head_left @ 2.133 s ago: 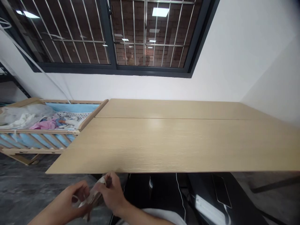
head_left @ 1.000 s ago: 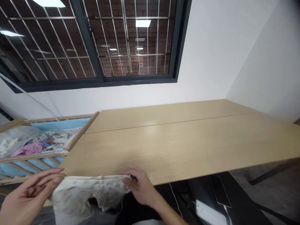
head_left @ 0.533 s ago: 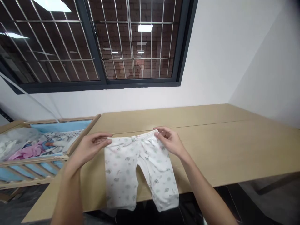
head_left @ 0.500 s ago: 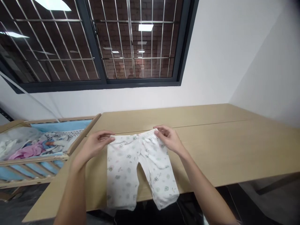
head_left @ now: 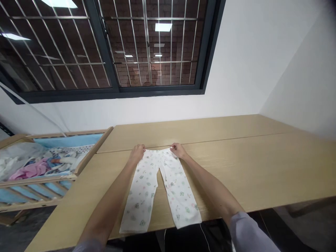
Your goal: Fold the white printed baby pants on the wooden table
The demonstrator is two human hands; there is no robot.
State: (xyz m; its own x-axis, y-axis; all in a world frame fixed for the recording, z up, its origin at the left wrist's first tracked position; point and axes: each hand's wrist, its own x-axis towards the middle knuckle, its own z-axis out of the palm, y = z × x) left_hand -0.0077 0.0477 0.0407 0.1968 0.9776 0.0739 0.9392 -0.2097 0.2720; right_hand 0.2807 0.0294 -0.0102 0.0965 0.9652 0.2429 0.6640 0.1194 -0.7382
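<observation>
readable text: none that I can see
white baby pants (head_left: 143,189): only small printed motifs, no legible lettering
clothes pile (head_left: 34,174): too small and blurred to read
</observation>
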